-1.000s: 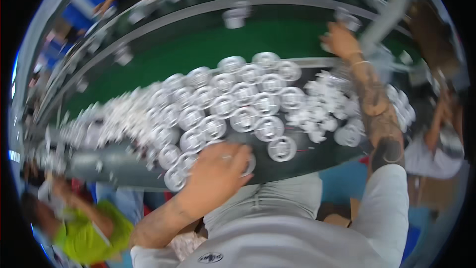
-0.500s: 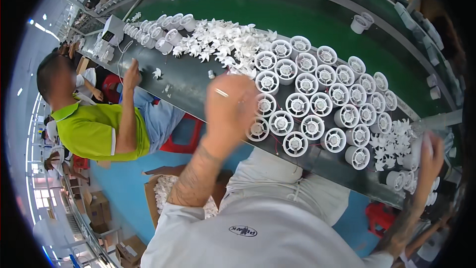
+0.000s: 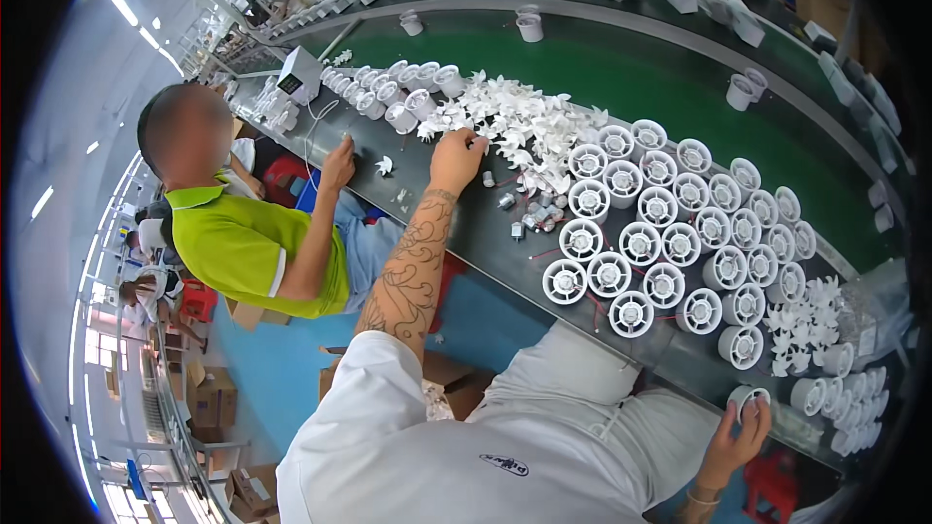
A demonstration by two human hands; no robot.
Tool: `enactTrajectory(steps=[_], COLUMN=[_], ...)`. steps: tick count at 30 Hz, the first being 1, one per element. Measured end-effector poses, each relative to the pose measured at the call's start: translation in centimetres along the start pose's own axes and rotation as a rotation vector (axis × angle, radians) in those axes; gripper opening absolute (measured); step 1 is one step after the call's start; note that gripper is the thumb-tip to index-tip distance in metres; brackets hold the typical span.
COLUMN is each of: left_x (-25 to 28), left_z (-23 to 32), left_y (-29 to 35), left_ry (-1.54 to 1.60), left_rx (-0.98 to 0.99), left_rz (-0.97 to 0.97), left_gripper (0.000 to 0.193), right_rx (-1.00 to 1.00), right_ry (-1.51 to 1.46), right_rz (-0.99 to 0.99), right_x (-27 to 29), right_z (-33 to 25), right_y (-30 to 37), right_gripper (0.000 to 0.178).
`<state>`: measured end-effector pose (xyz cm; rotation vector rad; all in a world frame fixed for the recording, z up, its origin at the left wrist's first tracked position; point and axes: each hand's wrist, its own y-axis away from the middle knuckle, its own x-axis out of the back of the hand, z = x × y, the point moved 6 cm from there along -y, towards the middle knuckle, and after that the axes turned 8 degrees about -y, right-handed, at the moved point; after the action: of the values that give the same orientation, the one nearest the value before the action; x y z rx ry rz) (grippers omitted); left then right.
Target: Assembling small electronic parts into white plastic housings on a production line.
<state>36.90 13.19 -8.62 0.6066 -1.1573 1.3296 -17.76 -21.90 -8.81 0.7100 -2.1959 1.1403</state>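
At the near edge of a heap of white fan blades (image 3: 529,116), my left hand (image 3: 458,163) has its fingers bent and drawn together. Whatever they may hold is hidden. Down at the table's near edge on the right, my right hand (image 3: 735,439) is closed around a white round fan housing (image 3: 748,396). Between my hands stand many more fan housings (image 3: 641,244), open ends up, with spoked centres and some red wires. A few small metal motors (image 3: 529,221) lie just right of my left forearm.
A person in a green shirt (image 3: 243,243) sits at my left. Beyond the dark table runs a green conveyor belt (image 3: 621,68) carrying a few white cups (image 3: 529,26). More white housings (image 3: 403,97) stand far left, and a smaller blade pile (image 3: 804,325) lies at right.
My left hand has moved away from me to the blade heap, uncovering the motors. My right hand has come down from the right-end housings to the near edge, holding a fan housing. The view has shifted.
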Motion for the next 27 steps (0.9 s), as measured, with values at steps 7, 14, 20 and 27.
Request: enactTrajectory(steps=[7, 14, 20, 27], left_x=[2.6, 1.8, 3.4, 4.2], left_z=[0.2, 0.5, -1.3, 8.2], left_y=[1.7, 2.1, 4.0, 10.0], left_ry=[0.112, -0.025, 0.078, 1.252], left_rx=[-0.068, -0.311, -0.162, 0.276], left_rz=[-0.083, -0.147, -0.065, -0.165], left_gripper=[0.031, 0.029, 0.035, 0.010], right_rx=[-0.063, -0.041, -0.014, -0.050], right_ry=[0.003, -0.010, 0.017, -0.069], right_rz=[0.178, 0.172, 0.175, 0.209], right_x=[-1.6, -1.0, -0.9, 0.1], right_z=[0.7, 2.4, 1.2, 1.2], right_y=[0.4, 0.8, -0.7, -0.5], right_gripper=[0.028, 0.034, 0.029, 0.048])
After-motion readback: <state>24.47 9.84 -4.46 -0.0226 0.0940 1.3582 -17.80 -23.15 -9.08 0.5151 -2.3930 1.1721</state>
